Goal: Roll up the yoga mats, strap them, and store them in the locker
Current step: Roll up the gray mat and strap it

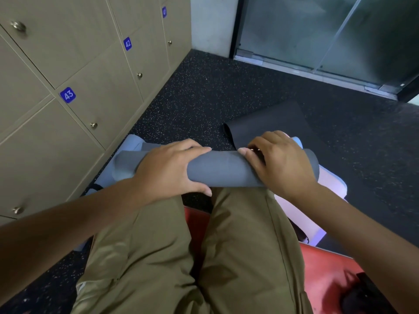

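Grey mat roll (pixel 217 169) gripped by left hand (pixel 167 171) and right hand (pixel 278 162); roll likely loosened or skewed if grip eased, unrolled tail (pixel 267 125) pulled unevenly.

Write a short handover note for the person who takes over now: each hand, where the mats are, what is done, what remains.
Left hand: grips the rolled grey mat, fingers over the top.
Right hand: grips the same roll near its right end.
The roll lies across the knees, with its dark unrolled tail on the floor ahead. Light mats lie under it.
Lockers: doors shut.
Done: most of this mat is rolled.
Left: finish rolling, strap (no strap visible), store; then the other mats.
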Demonstrator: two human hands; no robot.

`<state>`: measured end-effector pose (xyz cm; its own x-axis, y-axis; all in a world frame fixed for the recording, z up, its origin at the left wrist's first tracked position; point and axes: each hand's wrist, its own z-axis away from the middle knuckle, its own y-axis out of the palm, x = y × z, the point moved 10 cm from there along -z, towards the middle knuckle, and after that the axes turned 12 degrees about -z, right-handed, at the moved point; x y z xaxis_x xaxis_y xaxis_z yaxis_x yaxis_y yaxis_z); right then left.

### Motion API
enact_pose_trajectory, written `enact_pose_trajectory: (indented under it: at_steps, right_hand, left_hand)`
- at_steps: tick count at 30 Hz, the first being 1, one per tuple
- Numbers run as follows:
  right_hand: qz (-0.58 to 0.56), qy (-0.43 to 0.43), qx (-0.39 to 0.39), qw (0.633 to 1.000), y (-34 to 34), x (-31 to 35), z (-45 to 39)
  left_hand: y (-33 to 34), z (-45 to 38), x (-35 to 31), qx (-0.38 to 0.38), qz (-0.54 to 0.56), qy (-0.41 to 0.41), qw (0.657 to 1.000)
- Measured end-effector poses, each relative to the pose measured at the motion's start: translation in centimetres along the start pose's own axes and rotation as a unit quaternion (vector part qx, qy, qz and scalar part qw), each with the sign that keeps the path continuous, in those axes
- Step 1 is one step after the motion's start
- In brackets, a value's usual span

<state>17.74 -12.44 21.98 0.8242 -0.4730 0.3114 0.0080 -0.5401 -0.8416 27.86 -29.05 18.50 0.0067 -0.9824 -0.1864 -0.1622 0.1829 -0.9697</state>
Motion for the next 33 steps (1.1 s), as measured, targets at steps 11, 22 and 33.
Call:
enact_pose_trajectory:
  at_steps: [11, 22, 33]
  right_hand:
    - [0.076, -0.001, 0.017, 0.997, 0.4, -3.3, 1.6]
    - [0.005, 0.090, 0.061, 0.994, 0.8, -5.9, 0.3]
    - [0.076, 0.078, -0.018, 0.994, -3.5, -7.3, 2.3]
  left_hand:
    - [1.4, -5.2, 1.2, 0.177, 0.014, 0.008, 0.984]
    - [1.3, -7.7, -7.1, 0.037, -0.282, 0.141, 0.948]
    - [0.9, -10.4, -6.1, 0.065, -0.172, 0.094, 0.978]
